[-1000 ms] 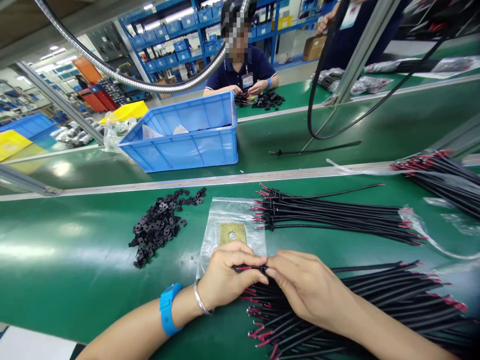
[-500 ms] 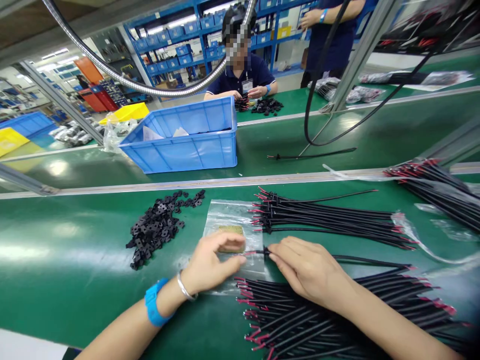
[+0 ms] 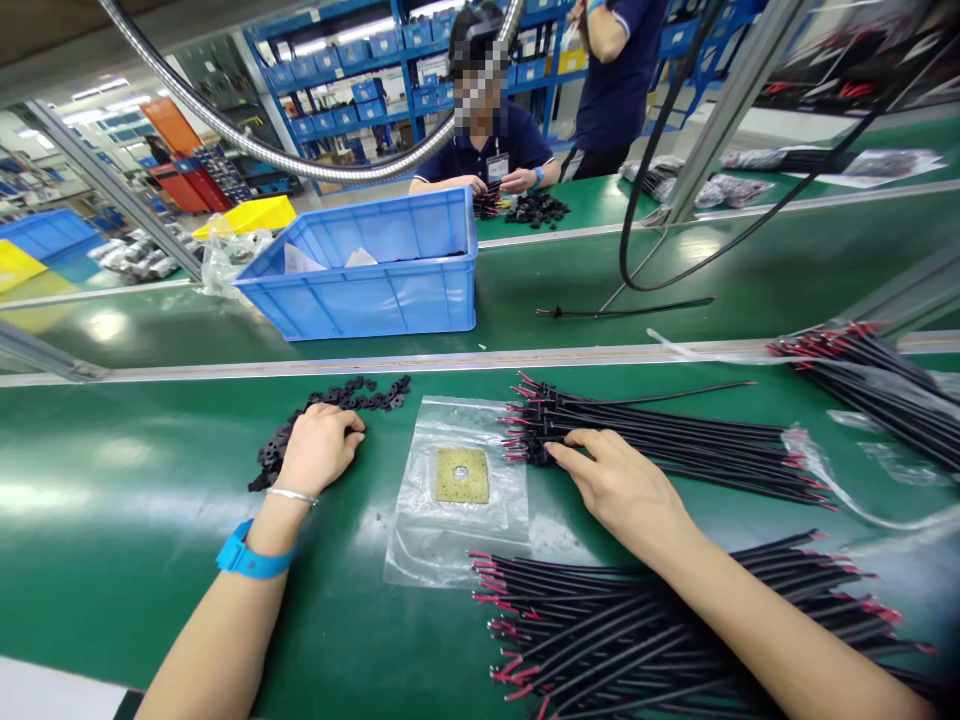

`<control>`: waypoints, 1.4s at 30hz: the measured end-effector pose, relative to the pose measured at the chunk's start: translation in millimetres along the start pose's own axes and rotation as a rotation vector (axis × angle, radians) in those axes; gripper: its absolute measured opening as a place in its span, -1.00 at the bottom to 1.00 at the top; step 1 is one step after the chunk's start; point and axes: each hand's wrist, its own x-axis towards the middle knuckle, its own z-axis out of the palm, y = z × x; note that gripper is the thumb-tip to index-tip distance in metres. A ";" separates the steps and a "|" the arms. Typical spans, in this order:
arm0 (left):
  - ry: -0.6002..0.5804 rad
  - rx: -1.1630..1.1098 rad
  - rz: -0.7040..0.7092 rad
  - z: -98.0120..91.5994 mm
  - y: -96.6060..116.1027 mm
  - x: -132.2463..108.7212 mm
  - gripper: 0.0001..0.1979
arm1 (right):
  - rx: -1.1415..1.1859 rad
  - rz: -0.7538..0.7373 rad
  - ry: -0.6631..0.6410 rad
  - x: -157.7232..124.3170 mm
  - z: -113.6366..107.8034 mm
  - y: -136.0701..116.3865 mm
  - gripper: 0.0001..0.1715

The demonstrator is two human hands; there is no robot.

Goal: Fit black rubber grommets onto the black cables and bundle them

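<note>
The left hand (image 3: 321, 450) curls over small black perforated pieces (image 3: 271, 458), its grip hidden; the right hand (image 3: 619, 485), fingers bent, touches the upper black cables (image 3: 705, 432) at their collared ends, hold uncertain. Lower black cables (image 3: 600, 625) lie nearer, ends grouped, presumably for easy reach.

No readable text or labels

What seem clips (image 3: 271, 455) lie left of cables (image 3: 675, 435).
</note>
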 end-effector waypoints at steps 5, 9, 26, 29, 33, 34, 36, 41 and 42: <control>-0.012 0.026 -0.014 -1.9 3.6 -1.6 -0.82 | -0.014 0.021 0.029 -0.4 0.1 1.6 -0.58; -0.043 0.047 -0.038 -2.8 4.0 -2.9 -0.74 | 0.007 0.032 0.063 0.6 -2.1 -0.4 -0.61; 0.000 -0.384 -0.116 -9.0 20.8 -2.7 -0.78 | 0.606 -0.011 -0.825 -7.5 -66.1 -41.4 -0.85; -0.024 -0.608 -0.128 -8.0 20.2 -4.9 -0.74 | 0.656 0.016 -0.817 -4.6 -71.2 -38.4 -0.89; -0.133 -1.158 -0.113 -7.6 31.9 -9.3 -0.64 | 0.728 0.052 -0.636 0.8 -78.5 -35.7 -0.89; -0.152 -1.248 -0.116 -8.2 37.3 -10.2 -0.63 | 0.735 0.058 -0.568 1.7 -79.0 -35.0 -0.90; -0.179 -1.347 -0.145 -9.8 49.8 -11.8 -0.61 | 0.742 0.059 -0.447 2.9 -78.1 -33.2 -0.90; -0.171 -1.561 -0.220 -9.9 78.9 -16.7 -0.57 | 0.730 0.049 -0.299 6.0 -68.2 -27.9 -0.88; -0.171 -1.595 -0.221 -8.5 83.2 -18.0 -0.60 | 0.724 0.059 -0.285 6.9 -66.1 -26.9 -0.88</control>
